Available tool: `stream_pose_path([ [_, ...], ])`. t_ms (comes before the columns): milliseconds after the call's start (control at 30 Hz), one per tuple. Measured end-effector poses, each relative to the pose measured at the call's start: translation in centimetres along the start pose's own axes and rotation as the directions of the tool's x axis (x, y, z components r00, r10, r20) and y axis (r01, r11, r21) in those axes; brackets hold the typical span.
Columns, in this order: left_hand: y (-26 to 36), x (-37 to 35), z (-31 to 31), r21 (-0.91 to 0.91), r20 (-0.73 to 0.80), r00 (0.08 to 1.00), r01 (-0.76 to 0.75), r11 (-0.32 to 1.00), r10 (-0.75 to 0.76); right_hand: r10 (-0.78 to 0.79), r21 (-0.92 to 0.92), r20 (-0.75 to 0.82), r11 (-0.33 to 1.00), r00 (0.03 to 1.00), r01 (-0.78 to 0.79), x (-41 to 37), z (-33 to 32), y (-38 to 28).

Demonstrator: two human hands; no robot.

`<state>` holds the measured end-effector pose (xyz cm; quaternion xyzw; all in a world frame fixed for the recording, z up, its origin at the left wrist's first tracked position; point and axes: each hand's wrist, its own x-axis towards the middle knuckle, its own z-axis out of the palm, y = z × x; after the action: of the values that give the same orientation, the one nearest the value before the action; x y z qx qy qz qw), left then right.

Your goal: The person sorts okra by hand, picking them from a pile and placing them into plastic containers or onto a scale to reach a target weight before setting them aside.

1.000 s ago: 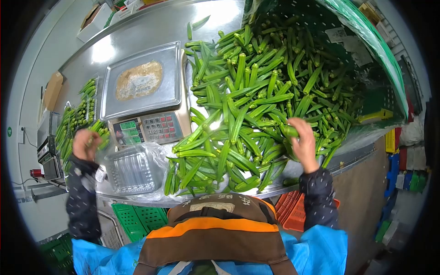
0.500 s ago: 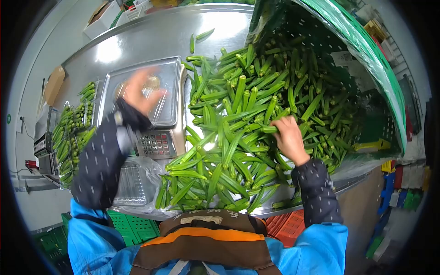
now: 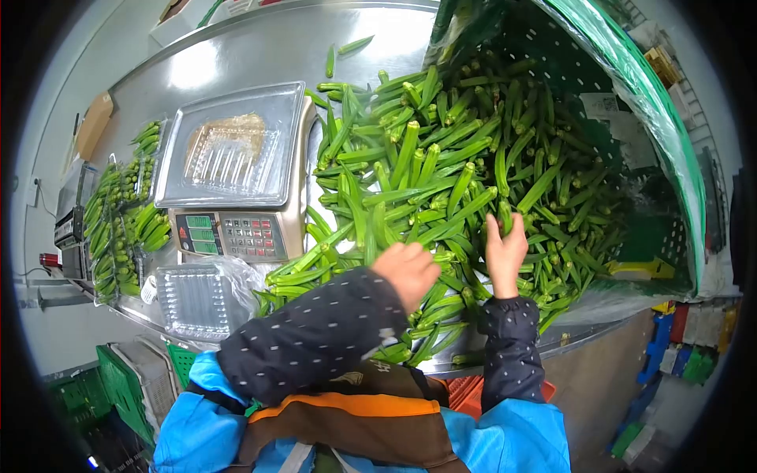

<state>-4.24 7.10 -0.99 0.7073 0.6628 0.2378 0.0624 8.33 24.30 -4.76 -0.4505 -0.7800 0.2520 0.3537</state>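
A large heap of green okra [image 3: 410, 189] spreads over the metal table and spills from a tipped green crate [image 3: 670, 150]. My right hand [image 3: 507, 252] is at the crate's mouth, thumb and fingers closed around one okra pod [image 3: 505, 211]. My left hand [image 3: 408, 273] is low over the near part of the heap, its fingers curled; whatever they hold is hidden beneath the hand. Left of the heap stands a digital scale [image 3: 236, 234], with a clear plastic tray [image 3: 236, 158] on its pan.
Clear empty trays [image 3: 193, 299] lie at the table's near left edge beside crumpled film. Packed okra trays [image 3: 118, 229] stand farther left. Two loose pods [image 3: 356, 46] lie at the back of the steel table [image 3: 260, 59]. Below are green crates [image 3: 126, 386] and a red crate [image 3: 465, 394].
My left hand has moved from above the scale, right and nearer, onto the okra. My right hand has shifted slightly and turned upright. The scale's tray is now uncovered.
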Motion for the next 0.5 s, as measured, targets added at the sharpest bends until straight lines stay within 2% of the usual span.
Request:
stream_pose_path([
  [33, 0.3, 1.2, 1.3, 0.055, -0.059, 0.998, -0.032, 0.998, 0.035, 0.029, -0.116, 0.034, 0.993, 0.999, -0.025, 0.4, 0.9, -0.5],
  [67, 0.6, 2.1, 2.6, 0.131, -0.016, 1.0, -0.018, 0.991, 0.02, 0.06, -0.233, 0.063, 0.972, 0.996, -0.044, 0.7, 1.5, -0.9],
  [133, 0.1, 3.1, 4.9, 0.208, 0.167, 0.986, -0.025, 0.978, -0.01, 0.106, -0.23, 0.046, 0.969, 0.993, -0.093, 0.8, 2.3, -1.6],
  [200, -0.2, 2.8, 5.7, 0.213, 0.21, 0.977, -0.01, 0.977, -0.035, 0.206, -0.232, 0.018, 0.953, 0.978, -0.196, 0.9, 2.8, -1.8],
  [267, -0.3, 2.5, 4.6, 0.22, 0.255, 0.965, 0.012, 0.975, -0.069, 0.187, 0.042, -0.093, 0.982, 0.978, -0.184, 0.8, 2.2, -0.6],
  [300, -0.2, 2.1, 3.9, 0.14, 0.155, 0.977, 0.122, 0.983, -0.143, 0.147, 0.155, -0.108, 0.979, 0.983, -0.129, 0.9, 2.2, 0.5],
  [333, 0.2, 1.8, 2.6, 0.047, 0.063, 0.973, 0.221, 0.974, -0.224, 0.214, 0.299, -0.046, 0.935, 0.976, -0.191, 1.1, 1.8, -0.2],
  [367, 0.5, 1.4, 1.3, -0.063, 0.045, 0.947, 0.319, 0.945, -0.317, 0.238, 0.277, 0.046, 0.93, 0.97, -0.241, 1.4, 1.6, -0.8],
  [400, 0.6, 1.2, 0.4, -0.061, 0.051, 0.947, 0.32, 0.945, -0.317, 0.261, 0.25, 0.136, 0.924, 0.956, -0.288, 1.9, 1.8, -1.2],
  [433, 0.6, 0.9, -0.4, -0.317, 0.109, 0.894, 0.445, 0.838, -0.434, 0.134, 0.138, 0.089, 0.98, 0.987, -0.145, 2.1, 2.7, -1.2],
  [467, 0.4, 0.6, -0.9, -0.537, 0.195, 0.829, 0.537, 0.65, -0.524, -0.004, 0.019, 0.057, 1.0, 0.998, 0.003, 2.4, 3.5, -2.0],
  [500, -1.4, -1.2, 2.2, -0.829, 0.242, 0.806, 0.461, 0.316, -0.541, 0.065, -0.081, 0.149, 0.995, 0.987, -0.053, 2.6, 4.0, -2.9],
])
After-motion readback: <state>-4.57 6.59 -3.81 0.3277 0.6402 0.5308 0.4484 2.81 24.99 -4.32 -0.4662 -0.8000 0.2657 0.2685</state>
